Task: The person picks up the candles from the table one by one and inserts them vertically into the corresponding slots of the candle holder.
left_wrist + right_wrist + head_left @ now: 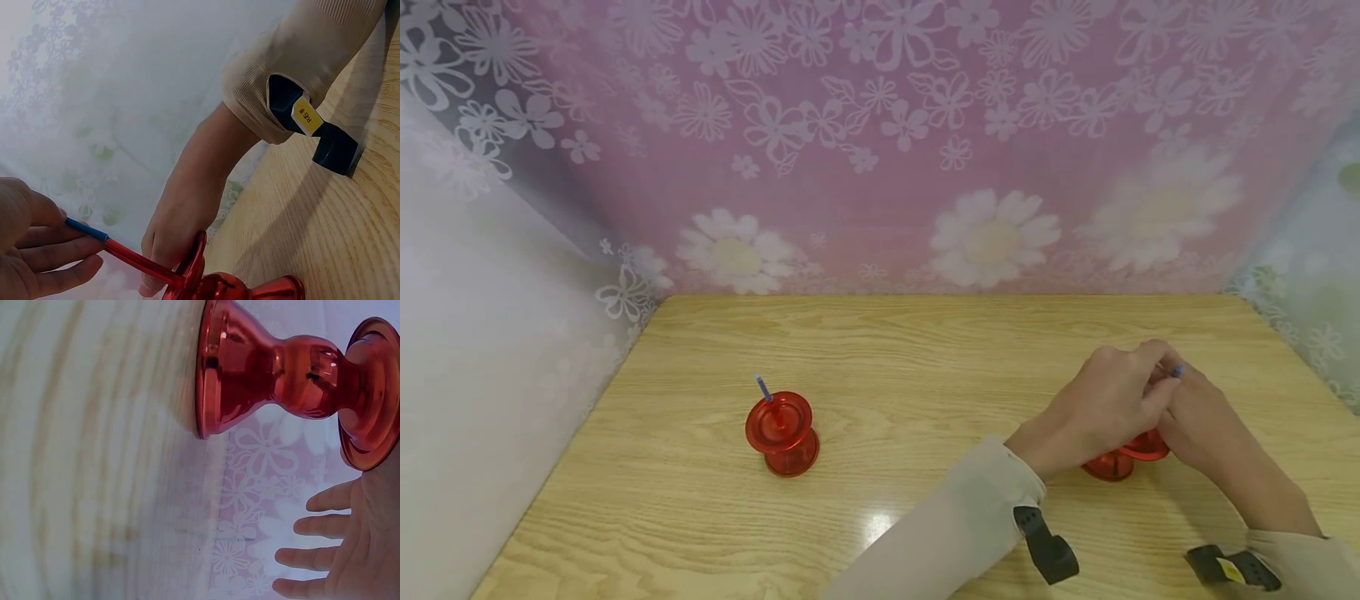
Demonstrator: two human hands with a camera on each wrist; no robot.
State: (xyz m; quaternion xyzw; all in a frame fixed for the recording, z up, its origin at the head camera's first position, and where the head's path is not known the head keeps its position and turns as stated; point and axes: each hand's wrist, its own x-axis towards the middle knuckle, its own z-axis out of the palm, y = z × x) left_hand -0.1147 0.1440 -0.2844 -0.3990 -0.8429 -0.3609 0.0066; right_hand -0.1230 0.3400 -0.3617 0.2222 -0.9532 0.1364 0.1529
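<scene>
Two shiny red candlesticks stand upright, each with a wide dish, a rounded stem and a flared foot. The left candlestick (778, 421) is apart from both hands, a thin blue tube (763, 387) rising from it. At the right one (306, 375), my left hand (37, 250) pinches the blue tube (87, 229) atop the thin red rod (140, 260) between thumb and finger. My right hand (356, 537) holds the dish at its edge, its four fingers reaching down beside it. In the head view, the hands (1105, 408) hide most of this candlestick.
A wood-grain table (880, 350) carries everything. Flower-patterned cloth walls (880, 167) rise at its back and sides. Long sleeves (940, 533) and dark wrist straps (1048, 546) show on both forearms.
</scene>
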